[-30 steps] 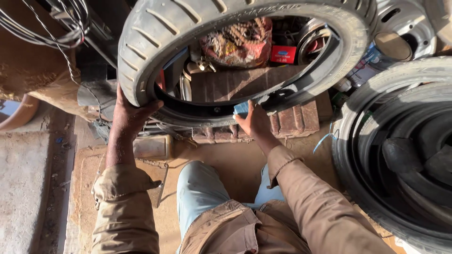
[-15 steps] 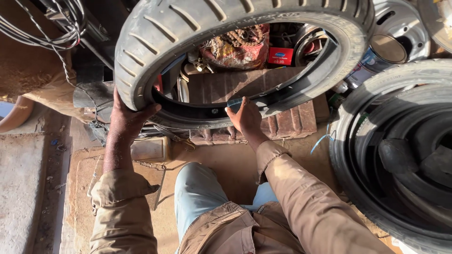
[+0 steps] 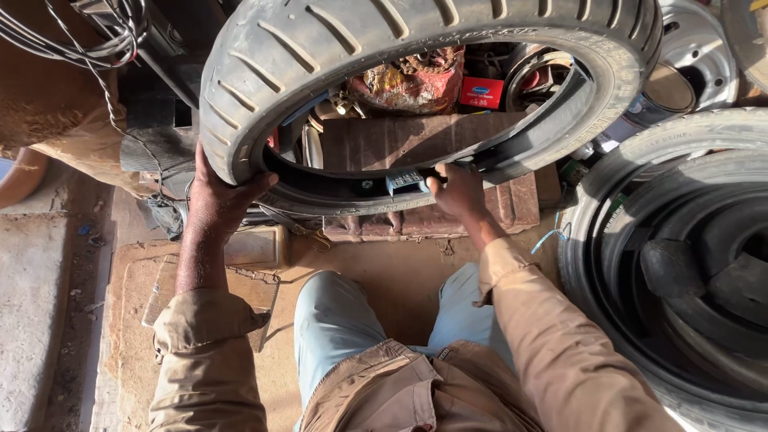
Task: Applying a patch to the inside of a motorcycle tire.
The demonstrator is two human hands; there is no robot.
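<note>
Head view, from the left: one bundle of thin cables (image 3: 72, 40) hangs at the top corner. The left hand (image 3: 218, 200) is closed around the outer tread of one motorcycle tyre (image 3: 320, 48), which is held up tilted in front of the knees. Through its opening show one red box (image 3: 482, 92) and one worn sack (image 3: 408, 80). The right hand (image 3: 458, 192) grips the tyre's inner bead, pinching one small blue-grey tag (image 3: 406, 182). Further right lie two larger tyres (image 3: 680, 264) and one steel rim (image 3: 696, 56).

Tyre (image 3: 320, 56) held up in front, stacked tyres (image 3: 680, 264) right, wheel rim (image 3: 688, 64) behind, perhaps a bag (image 3: 408, 80) beyond
</note>
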